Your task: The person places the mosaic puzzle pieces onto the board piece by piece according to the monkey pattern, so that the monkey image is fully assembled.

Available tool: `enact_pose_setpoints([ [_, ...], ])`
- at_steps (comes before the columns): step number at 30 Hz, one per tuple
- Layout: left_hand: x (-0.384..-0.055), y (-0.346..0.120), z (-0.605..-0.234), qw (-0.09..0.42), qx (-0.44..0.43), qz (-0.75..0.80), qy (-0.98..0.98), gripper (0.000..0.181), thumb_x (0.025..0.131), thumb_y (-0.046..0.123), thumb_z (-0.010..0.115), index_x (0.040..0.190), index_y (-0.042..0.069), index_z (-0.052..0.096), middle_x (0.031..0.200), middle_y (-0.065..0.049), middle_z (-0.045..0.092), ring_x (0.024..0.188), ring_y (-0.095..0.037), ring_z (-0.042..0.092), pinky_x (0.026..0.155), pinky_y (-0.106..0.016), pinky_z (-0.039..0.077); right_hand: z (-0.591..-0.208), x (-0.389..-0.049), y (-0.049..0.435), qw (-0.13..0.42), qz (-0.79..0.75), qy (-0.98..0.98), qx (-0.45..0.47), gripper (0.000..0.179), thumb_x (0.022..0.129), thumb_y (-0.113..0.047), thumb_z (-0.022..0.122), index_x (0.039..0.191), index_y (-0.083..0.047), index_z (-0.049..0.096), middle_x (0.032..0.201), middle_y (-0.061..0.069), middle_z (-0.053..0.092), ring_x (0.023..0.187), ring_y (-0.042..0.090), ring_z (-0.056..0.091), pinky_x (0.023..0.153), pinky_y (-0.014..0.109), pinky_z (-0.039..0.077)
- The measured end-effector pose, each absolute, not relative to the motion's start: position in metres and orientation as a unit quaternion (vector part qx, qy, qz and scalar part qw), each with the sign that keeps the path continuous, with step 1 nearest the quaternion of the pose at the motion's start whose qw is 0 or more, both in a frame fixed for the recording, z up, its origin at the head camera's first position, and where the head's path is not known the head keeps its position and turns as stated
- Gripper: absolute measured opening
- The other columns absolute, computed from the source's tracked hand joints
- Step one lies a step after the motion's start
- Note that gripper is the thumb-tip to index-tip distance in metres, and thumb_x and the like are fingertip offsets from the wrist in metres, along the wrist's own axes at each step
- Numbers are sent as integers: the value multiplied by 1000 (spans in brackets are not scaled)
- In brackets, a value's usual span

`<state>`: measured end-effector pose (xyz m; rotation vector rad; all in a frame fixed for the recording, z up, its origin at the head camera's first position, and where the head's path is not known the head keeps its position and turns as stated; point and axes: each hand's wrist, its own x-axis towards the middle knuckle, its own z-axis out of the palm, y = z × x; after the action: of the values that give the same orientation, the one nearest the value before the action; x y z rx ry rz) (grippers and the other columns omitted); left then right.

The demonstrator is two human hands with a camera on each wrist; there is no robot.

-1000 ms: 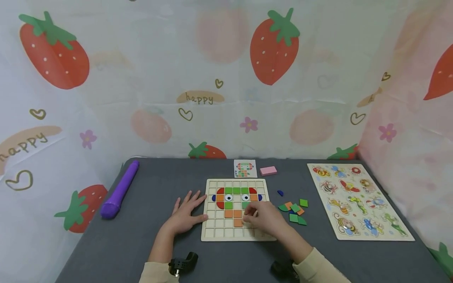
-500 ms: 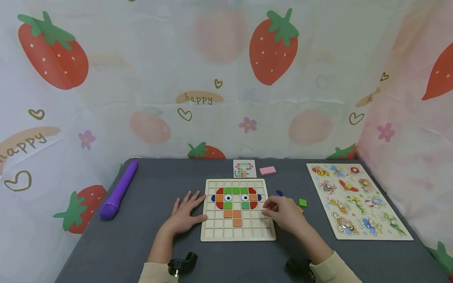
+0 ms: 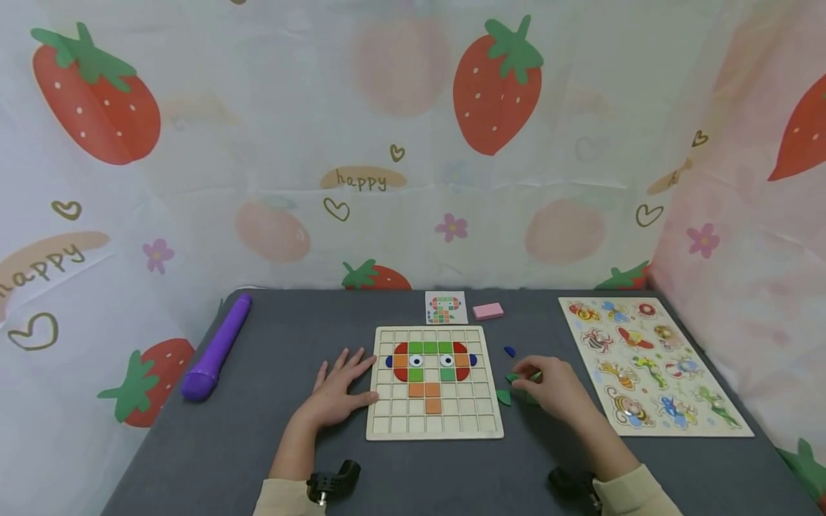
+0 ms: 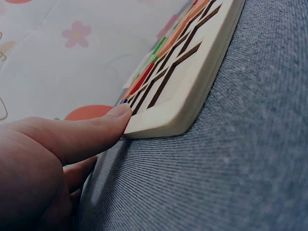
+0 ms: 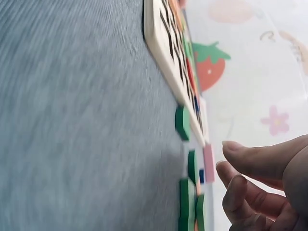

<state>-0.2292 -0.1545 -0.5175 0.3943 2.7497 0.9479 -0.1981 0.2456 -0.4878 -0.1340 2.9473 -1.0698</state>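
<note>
My left hand (image 3: 337, 393) lies with fingers spread at the left edge of a cream grid board (image 3: 392, 428); in the left wrist view its thumb (image 4: 96, 132) touches the board's corner. Coloured tiles on the board form a face with two eye tiles (image 3: 416, 360), and orange tiles (image 3: 433, 405) sit below. My right hand (image 3: 551, 389) is over loose pieces right of the board, fingers loosely bent. Seen from the right wrist, thumb and fingers are apart with nothing between them. A green rounded piece (image 3: 503, 397) lies beside the board's right edge. Other green pieces (image 5: 185, 204) are partly hidden beneath the hand.
Behind the board are a small pattern card (image 3: 446, 307) and a pink block (image 3: 488, 311). A blue piece (image 3: 510, 352) lies right of the board. An insect picture board (image 3: 658, 369) is at the right, a purple microphone (image 3: 218, 347) at the left.
My right hand has moved from over the board rightward to the loose pieces. A green rounded piece now shows by the board's right edge. The left hand has stayed put.
</note>
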Motion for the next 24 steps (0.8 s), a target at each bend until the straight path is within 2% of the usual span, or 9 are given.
enact_pose_setpoints([
  [5,-230,-153,-518,102,133,320,932,75,91,39,74,156,21,42,167,-10,26,157,-37,4,122,-63,-8,-490,-195,261,-2,-339,940,-34,14,91,-14,76,104,-9,75,90,1,71,80,15,63,66,32,51],
  [12,-231,-153,-519,100,135,321,932,75,91,41,74,156,21,42,167,-10,25,157,-37,4,122,-63,-8,-489,-194,276,7,-324,946,-28,16,92,-12,74,106,-6,74,98,5,73,92,23,67,82,47,56],
  [20,-230,-154,-520,96,136,324,931,75,91,40,74,156,20,42,167,-11,25,157,-38,4,122,-63,-8,-485,-195,282,14,-299,954,1,20,90,-11,75,109,-5,73,99,8,74,93,26,68,79,49,54],
  [24,-229,-153,-519,95,137,324,931,75,91,40,74,156,19,42,167,-11,25,157,-38,4,122,-63,-8,-484,-195,283,22,-288,957,12,21,90,-13,76,109,-4,73,97,8,74,89,24,68,76,48,53],
])
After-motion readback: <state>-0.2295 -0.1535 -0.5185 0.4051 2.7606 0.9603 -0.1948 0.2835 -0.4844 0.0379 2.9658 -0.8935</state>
